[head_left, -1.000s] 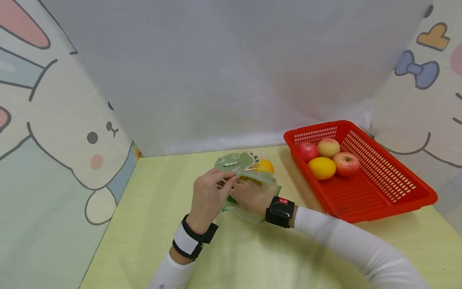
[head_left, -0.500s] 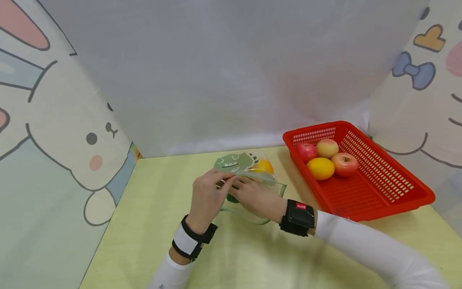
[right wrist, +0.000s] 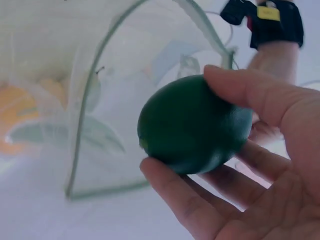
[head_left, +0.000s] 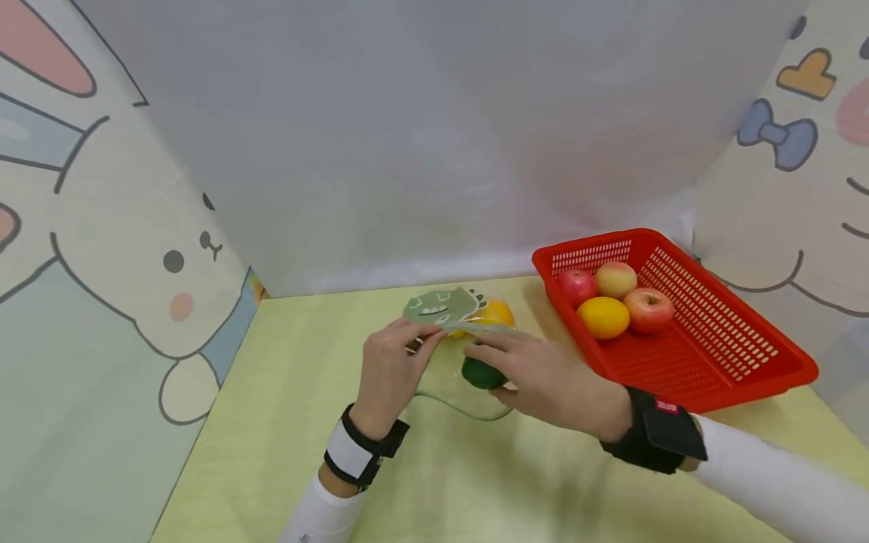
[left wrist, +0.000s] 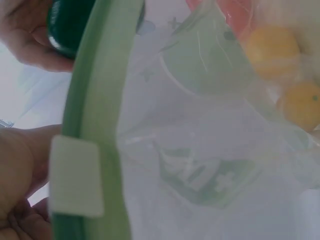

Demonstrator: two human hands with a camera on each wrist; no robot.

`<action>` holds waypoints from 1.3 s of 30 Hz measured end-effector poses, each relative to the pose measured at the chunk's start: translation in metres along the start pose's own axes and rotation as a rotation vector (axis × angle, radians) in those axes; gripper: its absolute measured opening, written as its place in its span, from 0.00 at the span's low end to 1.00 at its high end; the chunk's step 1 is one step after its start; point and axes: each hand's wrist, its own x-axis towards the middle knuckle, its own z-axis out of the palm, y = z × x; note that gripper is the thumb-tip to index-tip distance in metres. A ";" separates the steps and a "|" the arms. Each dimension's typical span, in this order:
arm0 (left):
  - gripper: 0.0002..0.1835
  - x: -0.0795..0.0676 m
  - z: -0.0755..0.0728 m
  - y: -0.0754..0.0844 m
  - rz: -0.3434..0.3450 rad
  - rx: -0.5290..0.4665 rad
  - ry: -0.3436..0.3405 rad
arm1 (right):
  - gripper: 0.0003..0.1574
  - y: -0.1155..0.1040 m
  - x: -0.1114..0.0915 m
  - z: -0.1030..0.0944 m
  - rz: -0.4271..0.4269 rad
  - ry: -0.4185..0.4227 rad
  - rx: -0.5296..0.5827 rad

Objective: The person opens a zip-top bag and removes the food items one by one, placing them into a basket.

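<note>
A clear zip bag (head_left: 441,305) with a green dinosaur print lies mid-table, its green-edged mouth spread toward me. My left hand (head_left: 394,366) pinches the upper edge of that mouth between thumb and fingers. Close by the opening, my right hand (head_left: 553,383) holds a dark green lime (head_left: 482,372), thumb on one side and fingers on the other. In the right wrist view the lime (right wrist: 192,125) stands in front of the bag's rim. Yellow-orange fruits (left wrist: 272,52) show through the plastic in the left wrist view, along with a white slider (left wrist: 76,176) on the green zip.
At the right stands a red plastic basket (head_left: 686,377), holding a yellow lemon (head_left: 603,317), a red-pink apple (head_left: 649,310) and other fruits at its left end. The pale yellow table (head_left: 292,354) meets a grey-white backdrop (head_left: 434,151).
My right hand has drawn out of the bag toward the right, bringing the lime to the mouth. My left hand keeps its pinch on the edge, almost unmoved.
</note>
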 end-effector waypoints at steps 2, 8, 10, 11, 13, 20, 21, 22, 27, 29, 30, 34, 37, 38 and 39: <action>0.07 0.000 0.000 0.000 -0.007 0.001 -0.001 | 0.39 0.005 -0.009 -0.012 0.064 0.017 0.028; 0.06 -0.001 0.000 0.001 -0.011 0.004 -0.004 | 0.37 0.037 -0.029 -0.039 0.154 0.108 0.024; 0.06 0.000 0.000 0.001 -0.010 0.003 -0.002 | 0.35 0.051 -0.032 -0.045 0.194 0.120 0.007; 0.06 0.000 0.000 0.001 -0.009 0.000 0.001 | 0.35 0.059 -0.033 -0.047 0.220 0.112 0.004; 0.06 0.000 0.000 0.001 -0.005 -0.003 0.006 | 0.36 0.076 -0.035 -0.047 0.283 0.085 0.010; 0.06 0.000 0.000 0.001 -0.007 -0.005 0.004 | 0.30 0.132 -0.043 -0.035 0.429 -0.072 0.092; 0.06 0.000 0.000 0.000 -0.007 -0.004 0.004 | 0.28 0.139 -0.044 -0.032 0.434 -0.095 0.096; 0.06 0.000 0.000 0.000 -0.007 -0.003 0.003 | 0.26 0.145 -0.045 -0.028 0.439 -0.122 0.094; 0.06 -0.001 -0.001 0.000 -0.012 0.004 -0.003 | 0.15 0.166 -0.046 -0.002 0.370 -0.234 -0.028; 0.06 -0.001 -0.001 0.000 -0.014 0.004 -0.005 | 0.14 0.170 -0.046 0.006 0.325 -0.271 -0.066; 0.06 -0.001 0.000 0.000 -0.012 0.006 -0.004 | 0.15 0.172 -0.046 0.009 0.308 -0.289 -0.074; 0.06 -0.001 0.000 -0.001 -0.004 0.006 0.002 | 0.16 0.178 -0.045 0.017 0.248 -0.310 -0.071; 0.06 -0.001 0.000 -0.001 0.001 0.007 0.007 | 0.19 0.183 -0.045 0.020 0.212 -0.296 -0.081; 0.06 -0.001 0.000 -0.001 0.003 0.007 0.007 | 0.20 0.184 -0.045 0.022 0.202 -0.291 -0.081; 0.06 -0.001 0.000 -0.001 0.004 0.006 0.006 | 0.21 0.185 -0.046 0.023 0.197 -0.287 -0.079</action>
